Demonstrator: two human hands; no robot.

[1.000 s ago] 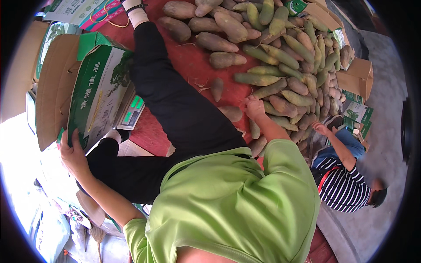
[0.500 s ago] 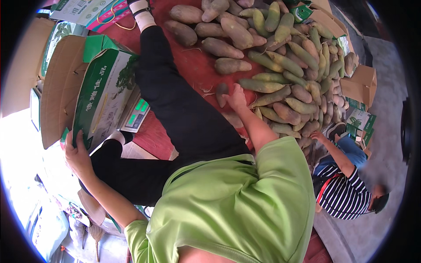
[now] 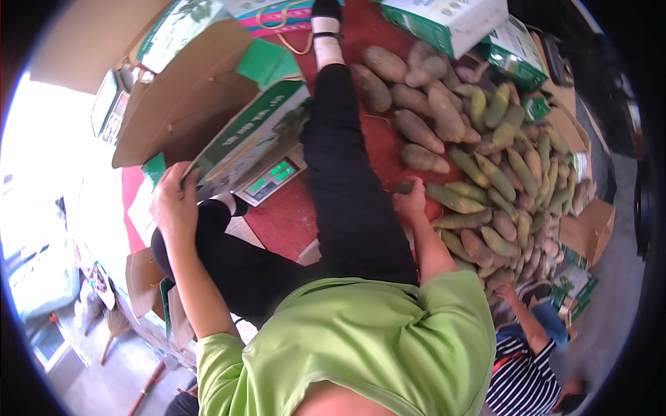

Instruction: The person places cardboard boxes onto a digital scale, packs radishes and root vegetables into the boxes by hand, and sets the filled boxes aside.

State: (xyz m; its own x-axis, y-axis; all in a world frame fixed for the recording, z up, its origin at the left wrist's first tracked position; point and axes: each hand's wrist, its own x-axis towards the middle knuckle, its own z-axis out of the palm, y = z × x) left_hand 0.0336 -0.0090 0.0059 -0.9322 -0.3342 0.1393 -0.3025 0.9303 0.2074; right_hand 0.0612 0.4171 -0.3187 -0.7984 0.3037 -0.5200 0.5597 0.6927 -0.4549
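Note:
My left hand point(image 3: 173, 201) grips the lower corner of an open green and white cardboard box point(image 3: 257, 128), which stands on a digital scale point(image 3: 270, 177). My right hand point(image 3: 413, 202) is closed on a small brown fruit point(image 3: 402, 186), right beside my black trouser leg point(image 3: 340, 173). It is at the near edge of a pile of long green and brown fruits point(image 3: 485, 145) on a red mat point(image 3: 284, 218). Most of the held fruit is hidden by my fingers.
More green and white boxes point(image 3: 451, 21) stand past the pile. A flat brown carton point(image 3: 586, 225) lies at the right. Another person in a striped shirt point(image 3: 520, 378) reaches a hand point(image 3: 503, 291) into the pile's near end.
My right hand has left the pile and come over beside my leg with a brown fruit in it. My left hand has stayed on the box corner.

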